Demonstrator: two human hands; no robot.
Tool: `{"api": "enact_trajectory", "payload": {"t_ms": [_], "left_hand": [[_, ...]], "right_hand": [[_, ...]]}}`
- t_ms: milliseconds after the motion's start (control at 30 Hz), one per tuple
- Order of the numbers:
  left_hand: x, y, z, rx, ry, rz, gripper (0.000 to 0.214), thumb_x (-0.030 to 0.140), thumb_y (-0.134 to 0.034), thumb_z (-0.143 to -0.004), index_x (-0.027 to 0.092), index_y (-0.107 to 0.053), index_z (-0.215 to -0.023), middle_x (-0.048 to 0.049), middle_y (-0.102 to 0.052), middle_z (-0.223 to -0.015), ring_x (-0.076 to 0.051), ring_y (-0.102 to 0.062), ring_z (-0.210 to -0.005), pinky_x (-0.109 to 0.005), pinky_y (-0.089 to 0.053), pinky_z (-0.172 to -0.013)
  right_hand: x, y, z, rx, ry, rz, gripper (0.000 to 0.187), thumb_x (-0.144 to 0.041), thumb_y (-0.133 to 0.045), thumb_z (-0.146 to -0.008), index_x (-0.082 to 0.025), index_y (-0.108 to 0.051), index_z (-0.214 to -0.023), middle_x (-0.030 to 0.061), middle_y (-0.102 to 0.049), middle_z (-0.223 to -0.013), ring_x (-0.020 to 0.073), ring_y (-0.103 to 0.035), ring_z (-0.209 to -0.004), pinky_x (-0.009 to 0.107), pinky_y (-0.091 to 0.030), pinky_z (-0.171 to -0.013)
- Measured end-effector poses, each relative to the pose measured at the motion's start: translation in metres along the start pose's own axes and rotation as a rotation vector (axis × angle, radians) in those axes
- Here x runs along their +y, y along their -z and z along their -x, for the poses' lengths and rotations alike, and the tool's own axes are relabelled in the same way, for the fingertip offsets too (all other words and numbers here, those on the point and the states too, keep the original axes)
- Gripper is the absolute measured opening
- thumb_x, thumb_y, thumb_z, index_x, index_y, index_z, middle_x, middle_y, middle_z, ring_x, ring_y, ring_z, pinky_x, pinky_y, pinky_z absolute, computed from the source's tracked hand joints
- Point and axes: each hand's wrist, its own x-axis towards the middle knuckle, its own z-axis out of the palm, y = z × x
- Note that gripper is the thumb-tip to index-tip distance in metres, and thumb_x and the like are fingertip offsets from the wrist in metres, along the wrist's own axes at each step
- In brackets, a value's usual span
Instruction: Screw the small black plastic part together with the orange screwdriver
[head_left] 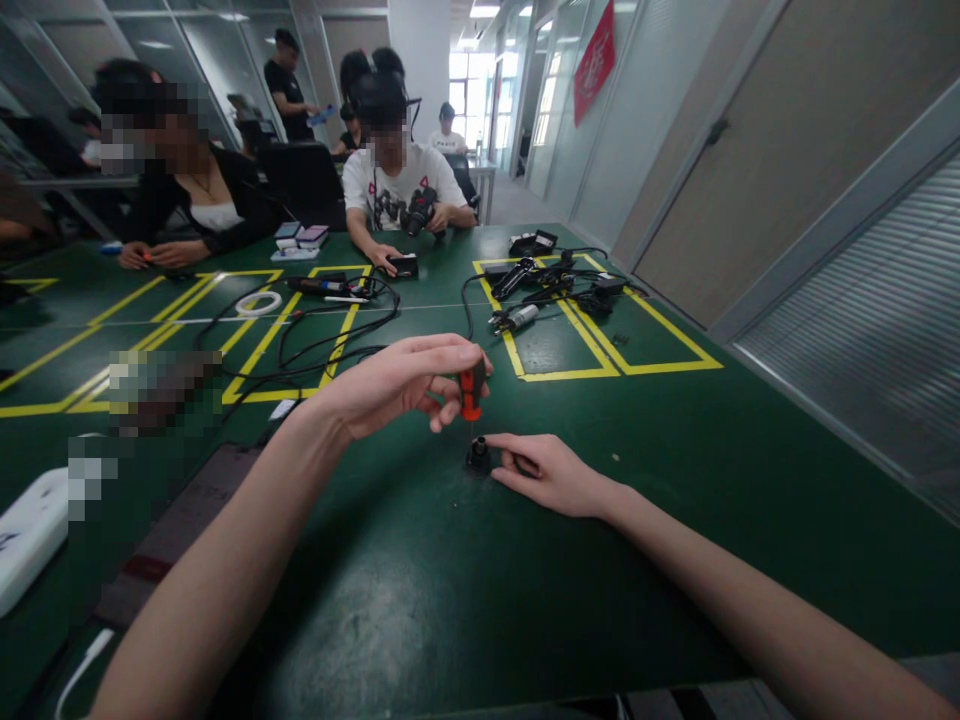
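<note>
My left hand (pixel 401 383) is closed round the red and black handle of a small screwdriver (pixel 472 392), held upright with its thin shaft pointing down. The tip meets a small black round part (pixel 478 455) standing on the green table (pixel 420 580). My right hand (pixel 544 473) rests on the table just right of that part, its fingertips pinched against the part's side and steadying it.
Yellow tape boxes mark the table; one at the right holds black tools and cables (pixel 551 285). More cables (pixel 315 345), a white tape ring (pixel 257 303) and a white power strip (pixel 30 535) lie left. Two people sit across the table; one holds a camera (pixel 418 212).
</note>
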Motion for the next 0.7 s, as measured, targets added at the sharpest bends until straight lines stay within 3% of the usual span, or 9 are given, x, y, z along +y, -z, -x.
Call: {"api": "enact_trajectory", "payload": {"t_ms": [200,400,700], "left_hand": [[0.0015,-0.0026,0.0006,-0.001,-0.011,-0.016,0.048,0.054,-0.087,-0.076,0.012,-0.070,-0.091,-0.0047,-0.067,-0.082,-0.010,-0.056,-0.061,-0.021,-0.050,-0.049],[-0.0009,-0.0019,-0.0019,-0.083,-0.007,0.054,0.043,0.055,-0.072,-0.089,0.013,-0.067,-0.088,-0.0101,-0.076,-0.093,-0.012,-0.061,-0.057,-0.026,-0.056,-0.054],[0.0007,-0.0038,-0.0003,-0.034,-0.014,0.003,0.047,0.054,-0.083,-0.081,0.011,-0.071,-0.096,-0.0051,-0.070,-0.079,-0.011,-0.060,-0.055,-0.024,-0.054,-0.051]], "right_hand": [[0.0011,0.0001,-0.0003,-0.007,0.001,-0.015,0.041,-0.033,-0.062,-0.101,-0.016,-0.066,-0.138,-0.0032,-0.063,-0.074,0.0103,-0.046,-0.058,0.023,-0.037,-0.060],[0.0016,0.0012,-0.0027,-0.019,-0.023,-0.093,0.041,-0.038,-0.064,-0.101,-0.014,-0.068,-0.133,-0.0039,-0.059,-0.072,0.0104,-0.045,-0.059,0.024,-0.037,-0.060],[0.0014,-0.0030,-0.0047,0.030,-0.032,-0.122,0.037,-0.045,-0.069,-0.099,-0.015,-0.069,-0.119,-0.0015,-0.063,-0.077,0.0115,-0.051,-0.060,0.025,-0.041,-0.059]]}}
